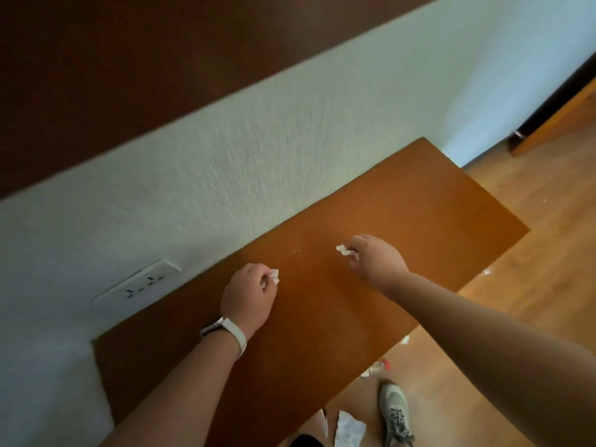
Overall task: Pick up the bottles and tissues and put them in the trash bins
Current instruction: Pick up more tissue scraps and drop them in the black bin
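On the brown wooden table (419, 214) my left hand (248, 295) pinches a small white tissue scrap (274, 275) between its fingertips. My right hand (375, 259) reaches further over the table and pinches another small white tissue scrap (342, 250). A clear bottle with a red part (380, 365) lies on the floor just past the table's near edge. More white tissue pieces lie on the floor, one crumpled sheet (348, 427) near my shoe and a small bit (404, 340) by the table edge. No trash bin is in view.
The table stands against a white textured wall with a socket plate (138, 282). My grey shoe (395, 414) is on the wooden floor (532, 285) to the right of the table. A dark door frame and wooden furniture (554, 124) stand at the far right.
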Demonstrator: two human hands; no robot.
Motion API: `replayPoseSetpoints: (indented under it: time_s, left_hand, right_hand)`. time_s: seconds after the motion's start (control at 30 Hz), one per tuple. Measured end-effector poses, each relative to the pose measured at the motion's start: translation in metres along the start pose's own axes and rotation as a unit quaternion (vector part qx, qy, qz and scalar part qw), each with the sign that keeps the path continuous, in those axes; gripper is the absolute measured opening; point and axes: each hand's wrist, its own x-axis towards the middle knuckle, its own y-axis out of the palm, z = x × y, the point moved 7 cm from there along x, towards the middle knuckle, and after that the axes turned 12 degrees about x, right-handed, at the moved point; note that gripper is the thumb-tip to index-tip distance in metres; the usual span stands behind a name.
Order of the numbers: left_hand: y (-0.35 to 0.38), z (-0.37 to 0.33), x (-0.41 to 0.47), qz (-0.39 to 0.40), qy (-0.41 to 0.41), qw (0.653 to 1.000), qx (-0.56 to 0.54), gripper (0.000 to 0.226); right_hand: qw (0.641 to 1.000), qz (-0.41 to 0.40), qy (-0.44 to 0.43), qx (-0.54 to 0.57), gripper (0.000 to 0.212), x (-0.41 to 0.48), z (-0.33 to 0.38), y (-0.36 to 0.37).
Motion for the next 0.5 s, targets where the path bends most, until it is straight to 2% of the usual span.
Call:
replayPoseSetpoints:
  time_s: [0.27, 0.5]
  left_hand:
    - [-0.022, -0.116, -0.016, 0.007, 0.093, 0.993, -0.077, 0.017]
    - [-0.030, -0.234, -0.039, 0.009, 0.194, 0.978, -0.073, 0.016]
  right_hand:
    - [0.994, -0.090, 0.051, 0.041, 0.019, -0.080, -0.035, -0.058]
    - [0.974, -0.195, 0.079, 0.080, 0.014, -0.174, -0.088, -0.131]
